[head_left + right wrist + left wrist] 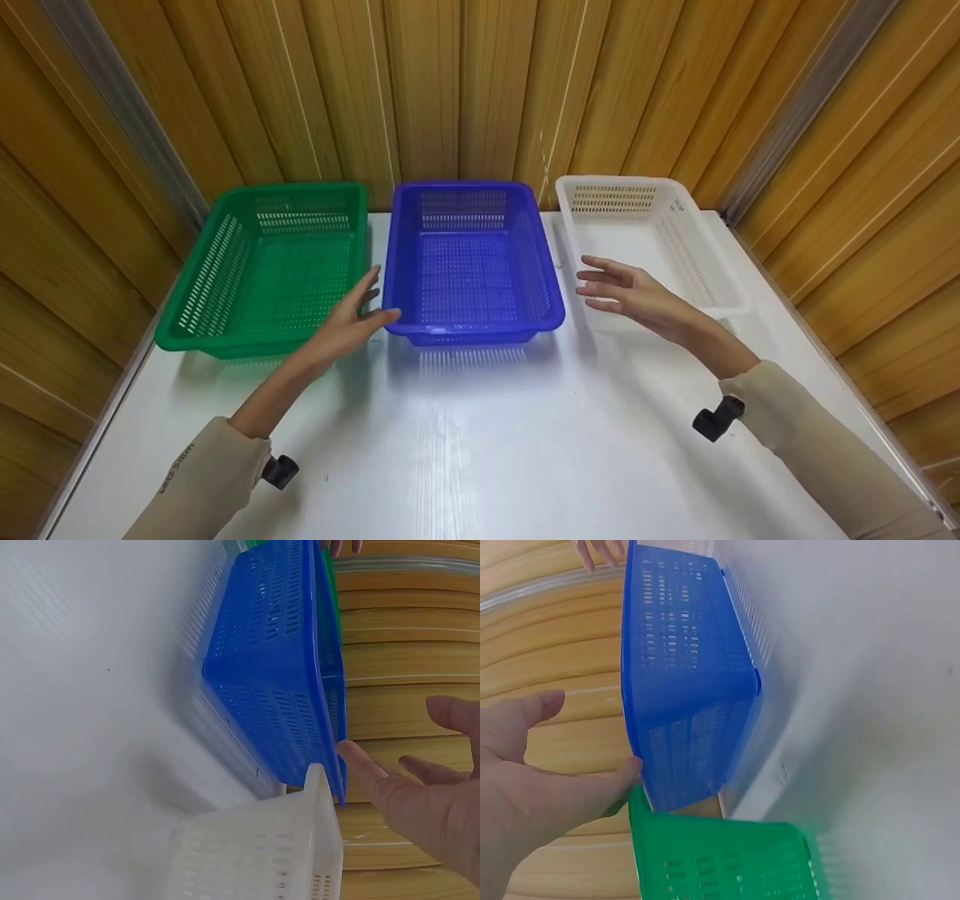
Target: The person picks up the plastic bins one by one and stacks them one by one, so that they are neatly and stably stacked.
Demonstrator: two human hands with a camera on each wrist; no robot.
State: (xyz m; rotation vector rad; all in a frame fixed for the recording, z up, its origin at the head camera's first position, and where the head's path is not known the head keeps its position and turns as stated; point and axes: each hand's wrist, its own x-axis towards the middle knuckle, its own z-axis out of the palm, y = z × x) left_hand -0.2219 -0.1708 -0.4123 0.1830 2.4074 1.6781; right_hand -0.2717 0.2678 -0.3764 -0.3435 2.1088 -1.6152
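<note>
Three slotted plastic baskets stand side by side: a green basket [262,349] at the left, a blue basket [476,328] in the middle and a white basket [724,310] at the right. My left hand [341,330] hovers between the green and blue ones, fingers extended. Its thumb overlaps the blue basket's near left corner in the head view; whether they touch, I cannot tell. Over the white basket's near left side is my right hand [641,300], its fingers loosely spread and holding nothing. In the right wrist view a fingertip [349,751] appears close to the blue rim.
All the baskets rest on a white table [480,450], in a row along its far side. Wood-look panels [450,90] rise behind and at both sides, with grey metal strips [814,105] in the corners. Small black devices [718,418] are worn at both sleeves.
</note>
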